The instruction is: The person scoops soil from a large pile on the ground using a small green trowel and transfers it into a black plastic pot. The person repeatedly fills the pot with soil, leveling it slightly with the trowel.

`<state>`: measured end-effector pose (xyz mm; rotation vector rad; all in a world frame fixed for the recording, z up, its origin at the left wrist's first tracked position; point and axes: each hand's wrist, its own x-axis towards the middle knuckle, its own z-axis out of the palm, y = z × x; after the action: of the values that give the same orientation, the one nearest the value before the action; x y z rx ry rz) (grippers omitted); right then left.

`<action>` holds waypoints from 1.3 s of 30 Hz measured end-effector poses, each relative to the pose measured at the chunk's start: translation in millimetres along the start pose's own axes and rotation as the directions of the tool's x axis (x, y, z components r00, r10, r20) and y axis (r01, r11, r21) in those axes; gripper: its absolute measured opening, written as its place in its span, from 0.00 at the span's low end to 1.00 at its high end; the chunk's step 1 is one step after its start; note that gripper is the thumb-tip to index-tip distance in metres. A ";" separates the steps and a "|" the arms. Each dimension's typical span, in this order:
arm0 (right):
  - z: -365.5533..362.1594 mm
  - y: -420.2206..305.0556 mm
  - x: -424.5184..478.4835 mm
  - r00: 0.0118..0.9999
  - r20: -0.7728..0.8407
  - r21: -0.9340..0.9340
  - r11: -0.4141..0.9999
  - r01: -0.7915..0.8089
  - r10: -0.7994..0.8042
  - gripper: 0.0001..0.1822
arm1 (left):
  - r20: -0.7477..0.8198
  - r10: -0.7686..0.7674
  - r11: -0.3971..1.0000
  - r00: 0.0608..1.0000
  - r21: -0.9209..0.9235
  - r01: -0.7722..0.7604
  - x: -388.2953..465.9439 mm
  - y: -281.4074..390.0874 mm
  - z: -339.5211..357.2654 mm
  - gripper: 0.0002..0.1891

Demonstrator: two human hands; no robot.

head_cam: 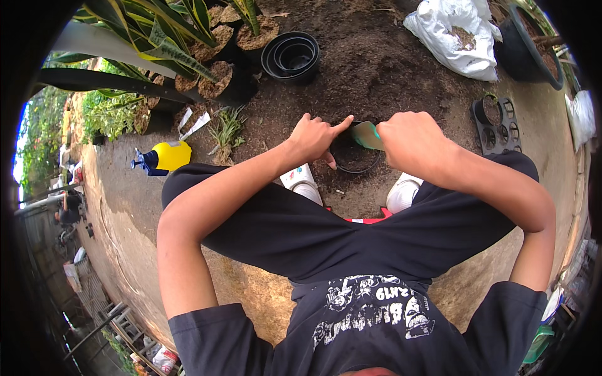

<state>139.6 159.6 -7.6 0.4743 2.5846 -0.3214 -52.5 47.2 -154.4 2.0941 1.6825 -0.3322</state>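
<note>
Between my feet stands a round black plastic plant pot (356,170) with dark soil (345,152) inside. My left hand (316,138) holds the pot by its left rim, with the index finger stretched along the far edge and the thumb at the near side. In my right hand (416,138) is a green hand trowel (368,136), gripped in a fist. Its blade reaches over the pot's right side, tilted down towards the soil. The fist hides the trowel's handle.
Loose dark soil (367,61) covers the ground ahead. Nested black pots (310,70) and potted snake plants (188,61) stand front left, near uprooted plants (228,129) and a yellow pump sprayer (173,155). A white sack (451,28), large pot (522,56) and pot tray (505,127) are right.
</note>
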 end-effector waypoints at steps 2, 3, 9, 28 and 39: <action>-3.1 -4.9 -5.3 1.000 -0.012 -0.005 1.000 -0.001 0.001 0.07 | 0.013 -0.006 1.000 1.000 -0.006 0.006 -1.8 0.0 0.8 0.69; -2.2 -4.0 -7.3 0.999 -0.033 0.001 1.000 0.016 -0.016 0.07 | 0.022 -0.009 1.000 1.000 -0.004 0.009 -0.5 0.1 -0.1 0.70; 24.2 1.4 2.4 0.982 -0.160 0.089 0.990 0.113 -0.098 0.07 | 0.028 -0.004 1.000 1.000 0.024 0.003 1.9 1.3 -4.0 0.69; 16.4 8.8 6.9 0.993 -0.039 0.108 0.987 0.118 -0.114 0.08 | 0.066 -0.028 1.000 0.997 0.004 0.028 3.3 3.7 -4.4 0.70; -15.4 5.1 -8.3 0.990 0.105 0.001 0.996 0.094 -0.094 0.10 | 0.060 -0.038 0.999 0.997 -0.004 0.039 0.5 3.3 -6.2 0.69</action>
<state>141.8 166.7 9.0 0.3257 2.5094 -0.3640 -49.7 50.0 -148.6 2.0302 1.6893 -0.3983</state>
